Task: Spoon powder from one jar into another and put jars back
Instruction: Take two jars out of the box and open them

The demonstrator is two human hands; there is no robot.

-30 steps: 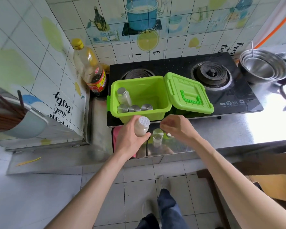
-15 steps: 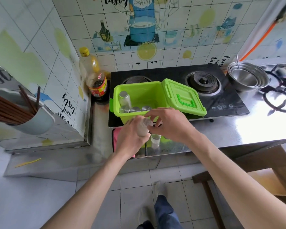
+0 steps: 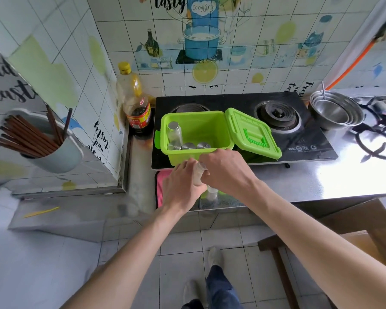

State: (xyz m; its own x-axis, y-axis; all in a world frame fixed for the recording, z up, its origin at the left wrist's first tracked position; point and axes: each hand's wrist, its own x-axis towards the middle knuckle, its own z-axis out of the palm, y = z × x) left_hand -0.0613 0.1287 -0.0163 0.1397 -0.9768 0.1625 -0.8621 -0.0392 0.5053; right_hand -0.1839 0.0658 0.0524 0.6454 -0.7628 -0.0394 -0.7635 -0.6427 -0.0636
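My left hand (image 3: 183, 188) grips a small clear jar (image 3: 198, 175) of pale powder, held just in front of the green box (image 3: 176, 156). My right hand (image 3: 226, 170) is closed over that jar's top, hiding the lid. A second small jar (image 3: 212, 192) stands on the steel counter under my right hand, mostly hidden. Inside the open green box one clear jar (image 3: 174, 133) stands upright beside three silver-capped jars (image 3: 188, 146). The box's lid (image 3: 252, 134) hangs open to the right.
The box rests on a black two-burner stove (image 3: 299, 139). An oil bottle (image 3: 135, 103) stands in the back-left corner. A pink cloth (image 3: 162, 188) lies on the counter left of my hands. Stacked steel bowls (image 3: 337, 112) sit at right, and a chopstick holder (image 3: 47, 143) hangs on the left wall.
My right hand has come from the counter onto the top of the jar in my left hand. The view has tilted up toward the wall.
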